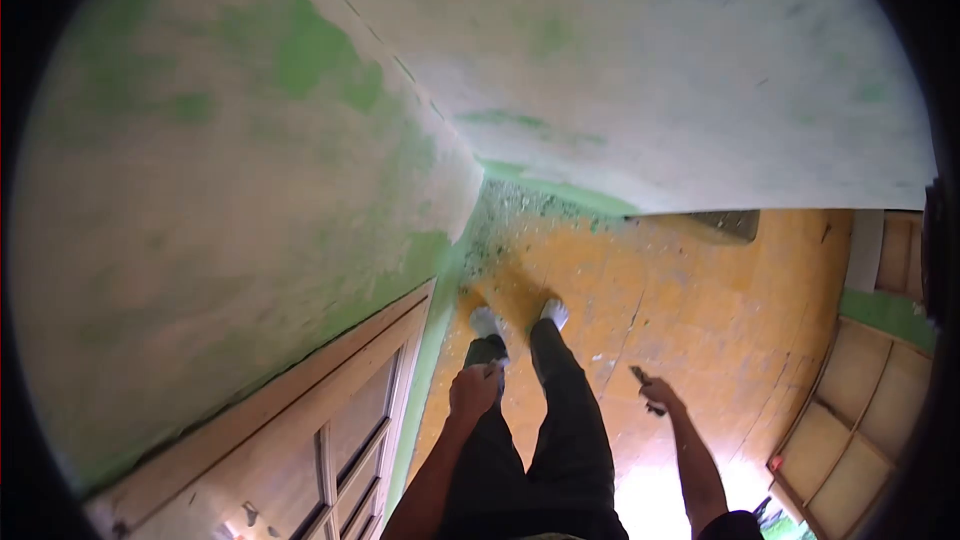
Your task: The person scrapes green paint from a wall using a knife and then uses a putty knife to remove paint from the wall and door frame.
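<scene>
My left hand (pixel 474 393) is closed in a fist in front of my left leg. A small greyish bit shows at its upper edge, and I cannot tell what it is. Out to the right, over the orange floor (pixel 690 310), my right hand (pixel 661 393) is wrapped round a small dark tool (pixel 639 375). One end of the tool points up and left past the fingers, and another dark part shows below them. Both hands hang well away from the walls.
Two patchy whitish walls (pixel 620 70) with green areas (pixel 320 55) meet in a corner ahead. Paint flakes (pixel 510 210) litter the floor there. A wooden-framed door or window (pixel 350 420) is at left, a low dark block (pixel 735 225) by the wall, and wooden panels (pixel 850 420) at right.
</scene>
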The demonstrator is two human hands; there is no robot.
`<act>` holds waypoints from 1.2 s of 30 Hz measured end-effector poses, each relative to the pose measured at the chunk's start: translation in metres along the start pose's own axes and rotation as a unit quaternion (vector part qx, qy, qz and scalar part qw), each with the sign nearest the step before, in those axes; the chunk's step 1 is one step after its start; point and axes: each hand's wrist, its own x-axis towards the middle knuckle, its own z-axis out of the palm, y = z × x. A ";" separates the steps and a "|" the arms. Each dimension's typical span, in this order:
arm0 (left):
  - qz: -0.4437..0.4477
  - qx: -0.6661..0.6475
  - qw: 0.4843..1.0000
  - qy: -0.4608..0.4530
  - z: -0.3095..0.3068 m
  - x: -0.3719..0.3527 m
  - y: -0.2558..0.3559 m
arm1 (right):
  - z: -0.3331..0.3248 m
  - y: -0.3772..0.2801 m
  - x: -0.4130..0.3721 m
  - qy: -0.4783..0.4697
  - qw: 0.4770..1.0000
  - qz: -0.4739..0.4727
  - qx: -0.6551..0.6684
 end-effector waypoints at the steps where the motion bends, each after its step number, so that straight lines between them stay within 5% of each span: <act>1: -0.015 0.011 1.000 -0.002 -0.012 -0.013 0.004 | 0.001 -0.001 -0.018 -0.004 1.000 -0.009 0.025; 7: -0.041 -0.038 0.995 0.083 -0.063 -0.087 -0.031 | -0.013 -0.062 -0.121 0.030 0.999 -0.005 -0.017; 12: -0.032 -0.126 0.980 0.148 -0.071 -0.116 -0.055 | -0.070 -0.111 -0.120 0.030 0.987 -0.117 -0.107; 16: -0.005 -0.205 0.963 0.177 -0.081 -0.119 -0.045 | -0.107 -0.179 -0.158 0.071 0.979 -0.190 -0.032; 19: 0.074 -0.228 0.938 0.250 -0.066 -0.114 -0.041 | -0.121 -0.220 -0.185 0.124 0.952 -0.261 -0.105; 23: 0.044 -0.269 0.942 0.196 -0.069 -0.118 -0.016 | -0.109 -0.267 -0.225 0.121 0.927 -0.310 -0.175; 26: 0.007 -0.450 0.888 0.093 -0.076 -0.127 0.014 | -0.081 -0.312 -0.266 0.115 0.909 -0.329 -0.228; 30: 0.047 -0.541 0.831 0.119 -0.074 -0.097 0.051 | -0.049 -0.377 -0.268 0.039 0.823 -0.457 -0.334; 32: 0.073 -0.505 0.839 0.191 -0.073 -0.076 0.077 | -0.034 -0.413 -0.258 0.051 0.664 -0.584 -0.463; 34: 0.063 -0.524 0.780 0.337 -0.068 -0.048 0.107 | -0.017 -0.448 -0.272 -0.052 0.697 -0.549 -0.458; 36: 0.010 -0.618 0.721 0.311 -0.082 -0.047 0.141 | -0.001 -0.480 -0.319 -0.113 0.738 -0.477 -0.464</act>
